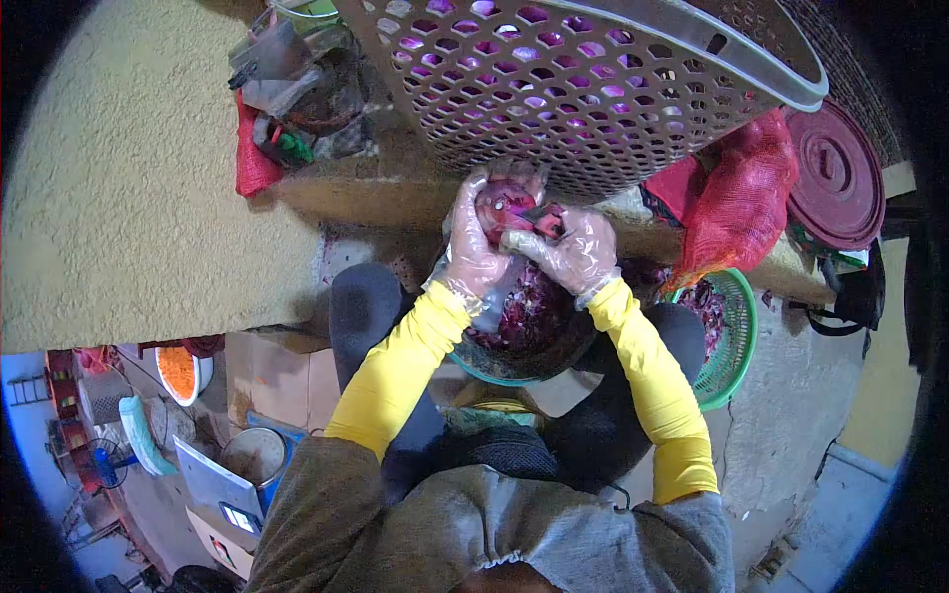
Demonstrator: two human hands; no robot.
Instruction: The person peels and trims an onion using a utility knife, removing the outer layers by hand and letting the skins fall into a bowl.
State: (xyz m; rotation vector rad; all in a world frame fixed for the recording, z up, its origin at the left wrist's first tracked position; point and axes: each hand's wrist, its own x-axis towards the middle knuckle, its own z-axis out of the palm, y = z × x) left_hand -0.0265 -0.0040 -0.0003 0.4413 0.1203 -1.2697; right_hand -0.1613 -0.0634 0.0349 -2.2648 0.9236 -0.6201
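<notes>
A red onion (pixel 499 208) with some shiny purple surface showing rests in my left hand (pixel 473 247), which is closed around it in a clear plastic glove. My right hand (pixel 578 252), also gloved, grips a small knife (pixel 544 221) against the onion's right side. Fingers and glare hide much of the tool. Both hands are over a round tub (pixel 519 380) between my knees, which holds purple onion skins (pixel 524 316). Just beyond the hands leans a large brown perforated crate (pixel 554 128), with many purple onions visible through its holes.
A green basket (pixel 743 366) with more skins stands by my right knee. Red mesh sacking (pixel 746 198) and a maroon lid (pixel 838 173) lie at the right. Plastic bags and containers (pixel 306 84) sit upper left. A white bowl (pixel 205 381) of orange food stands lower left.
</notes>
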